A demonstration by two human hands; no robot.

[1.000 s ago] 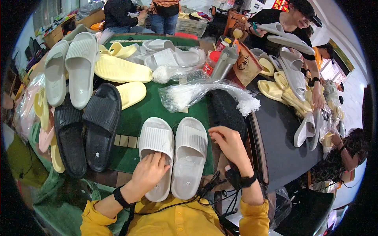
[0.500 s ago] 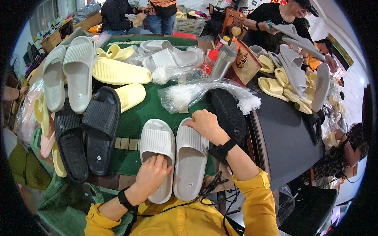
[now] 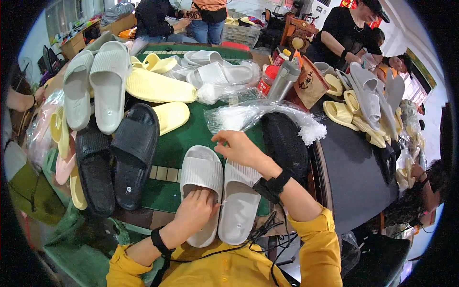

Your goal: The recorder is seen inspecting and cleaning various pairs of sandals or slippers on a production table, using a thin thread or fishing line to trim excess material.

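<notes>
Two light grey slide slippers lie side by side in front of me at the near table edge, the left slide (image 3: 202, 168) and the right slide (image 3: 236, 210). My left hand (image 3: 197, 213) reaches into the left slide's opening, its fingers curled and the tips partly hidden below the strap. Over the toe of the right slide hovers my right hand (image 3: 244, 152), fingers bent and thumb close to the index finger. Anything pinched there is too small to make out. Next to it are a plastic bag of thin white fasteners (image 3: 229, 117) and a black mesh item (image 3: 285, 146).
Black slides (image 3: 136, 155), grey slides (image 3: 111, 86) and yellow slides (image 3: 160, 86) crowd the left. A steel flask (image 3: 284, 79) and a red-lidded jar (image 3: 267, 80) stand beyond. More slippers pile on the dark table (image 3: 358, 177), where a person (image 3: 344, 38) works.
My right hand has lifted off the right slide's strap and moved toward its toe. My left hand stays in the left slide. The person at right has lowered a pair of grey slides.
</notes>
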